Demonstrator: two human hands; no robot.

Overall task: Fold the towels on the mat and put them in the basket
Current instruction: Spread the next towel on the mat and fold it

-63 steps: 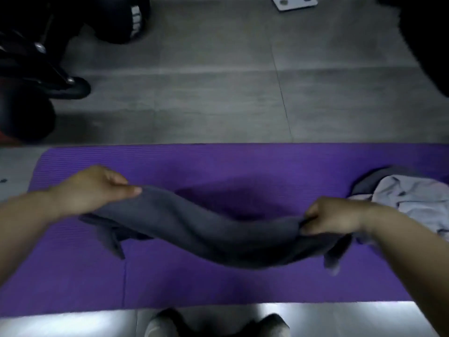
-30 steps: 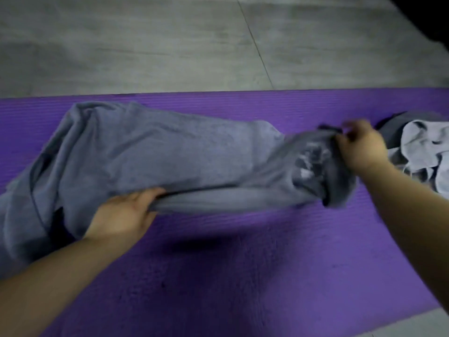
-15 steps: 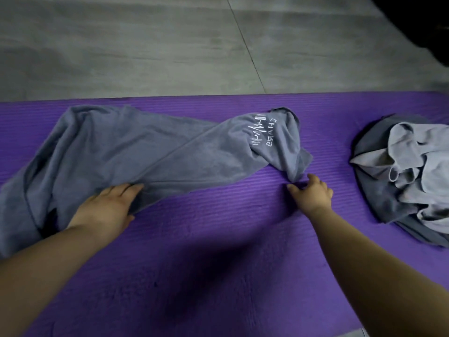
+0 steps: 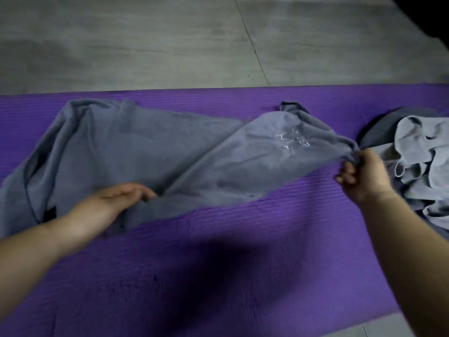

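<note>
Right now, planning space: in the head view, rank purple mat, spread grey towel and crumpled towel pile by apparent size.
Largest first:
purple mat
spread grey towel
crumpled towel pile, cut off at frame edge

Purple mat (image 4: pixel 243 276) on grey floor (image 4: pixel 145 45).
Bears a rumpled grey towel (image 4: pixel 145 147) left and middle, a crumpled pile (image 4: pixel 425 154) at right.

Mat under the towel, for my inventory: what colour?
It is a purple ribbed foam mat; head view.
</note>
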